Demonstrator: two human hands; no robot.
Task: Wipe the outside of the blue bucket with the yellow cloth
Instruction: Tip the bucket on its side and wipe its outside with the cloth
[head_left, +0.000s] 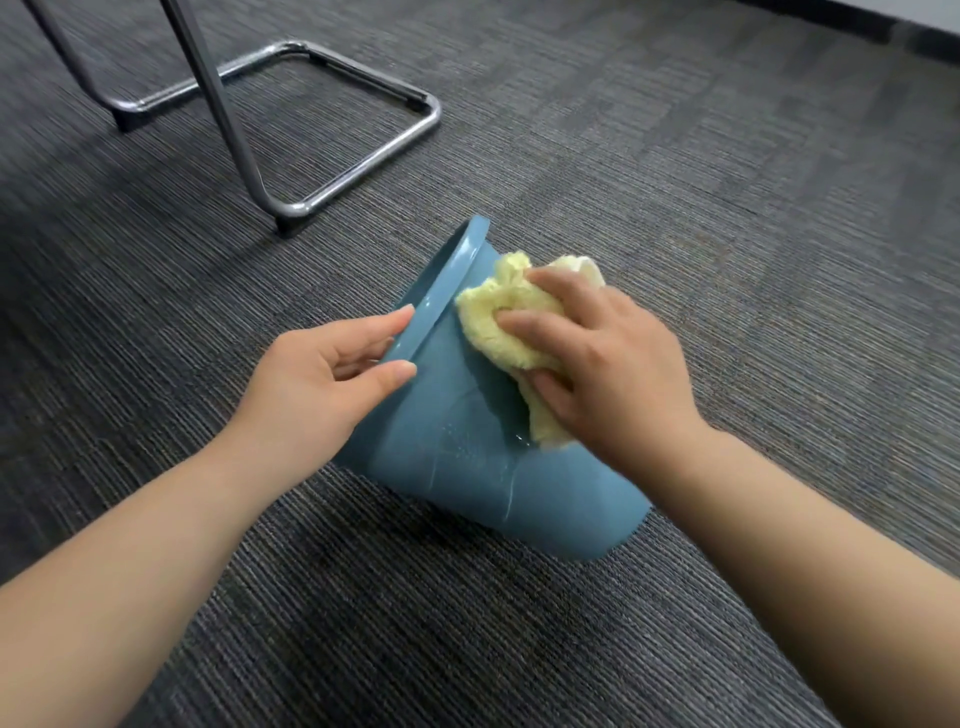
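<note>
Evidently mid-wipe. Holding the blue bucket (457, 457) tipped on its side on the carpet (727, 208), mouth turned away to the left, to bring the outer wall up within reach. Steadying with the left hand (332, 374): fingers (374, 325) hooked over the rim (447, 291), thumb pinching against the outside, probably to stop any rolling. Pressing the bunched yellow cloth (498, 322) onto the wall with the right hand (608, 364), fingers a little spread and curled into the fabric (wet streaks and droplets just below, not yet wiped). Well apart behind: a chrome chair frame (363, 171).
</note>
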